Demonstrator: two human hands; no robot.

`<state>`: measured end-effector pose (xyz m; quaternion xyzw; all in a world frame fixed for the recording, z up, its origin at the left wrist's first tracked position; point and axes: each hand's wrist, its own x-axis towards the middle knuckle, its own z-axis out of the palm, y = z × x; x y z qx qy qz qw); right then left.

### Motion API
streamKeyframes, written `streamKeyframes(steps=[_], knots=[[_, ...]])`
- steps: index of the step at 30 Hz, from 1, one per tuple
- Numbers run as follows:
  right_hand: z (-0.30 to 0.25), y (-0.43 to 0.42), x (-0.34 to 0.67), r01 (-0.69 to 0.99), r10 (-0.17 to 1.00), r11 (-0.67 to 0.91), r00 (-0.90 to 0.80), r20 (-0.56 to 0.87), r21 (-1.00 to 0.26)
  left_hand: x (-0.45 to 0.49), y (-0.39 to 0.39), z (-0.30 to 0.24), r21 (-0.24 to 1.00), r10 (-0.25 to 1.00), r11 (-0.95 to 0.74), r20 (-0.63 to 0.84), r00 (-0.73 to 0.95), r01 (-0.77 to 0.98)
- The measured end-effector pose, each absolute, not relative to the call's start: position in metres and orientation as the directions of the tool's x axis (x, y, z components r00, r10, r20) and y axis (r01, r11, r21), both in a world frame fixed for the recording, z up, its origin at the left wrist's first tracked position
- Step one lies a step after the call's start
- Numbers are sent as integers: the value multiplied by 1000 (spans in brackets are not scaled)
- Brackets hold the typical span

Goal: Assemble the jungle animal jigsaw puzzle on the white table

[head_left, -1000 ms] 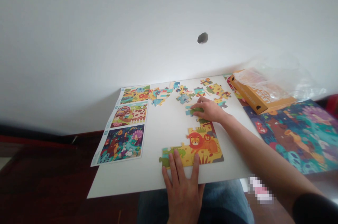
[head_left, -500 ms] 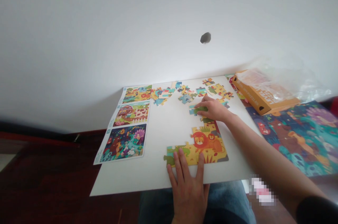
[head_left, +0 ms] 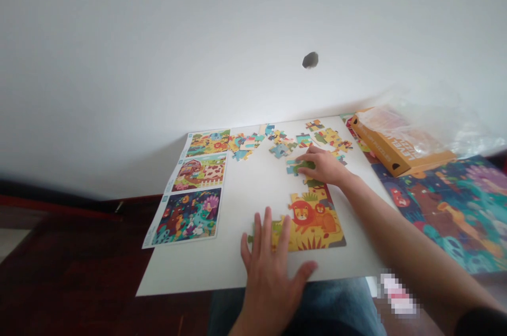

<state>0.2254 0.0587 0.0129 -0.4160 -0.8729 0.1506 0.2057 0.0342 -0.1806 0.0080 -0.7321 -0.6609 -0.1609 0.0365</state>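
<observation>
A green cardboard puzzle piece is gripped by the right hand; the yellow lion puzzle section is pressed by the left hand, fingers spread wide.

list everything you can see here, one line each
board: 1, white, across the lap
picture sheet: 1, three coloured scenes, left part of the board
loose pieces: many, mixed colours, far edge of the board
lion puzzle: 1, yellow and orange, partly joined, near edge of the board
green piece: 1, green and teal, beyond the lion puzzle
box: 1, orange, far right
plastic bag: 1, clear, on the box
finished puzzle: 1, dark blue and teal, right of the board
wall spot: 1, dark grey, white wall
jeans: blue, below the board
left hand: flat, fingers spread over the lion puzzle's near left
right hand: fingers on the green piece
</observation>
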Motion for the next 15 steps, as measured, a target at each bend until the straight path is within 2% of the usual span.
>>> streamKeyframes(steps=[4, 7, 10, 15], knots=[[9, 63, 225, 683, 815, 579, -489, 310, -446, -19, -89, 30, 151, 942, 70, 315, -115, 986], [8, 66, 226, 726, 837, 544, -427, 343, -422, -47, -20, 33, 169, 932, 197, 274, -238, 966], [6, 67, 227, 778, 861, 493, -371, 347, -389, -54, 18, 23, 185, 939, 202, 242, -243, 962], [3, 69, 226, 793, 872, 468, -344, 348, -389, -54, 25, 5, 204, 959, 117, 229, -164, 972]])
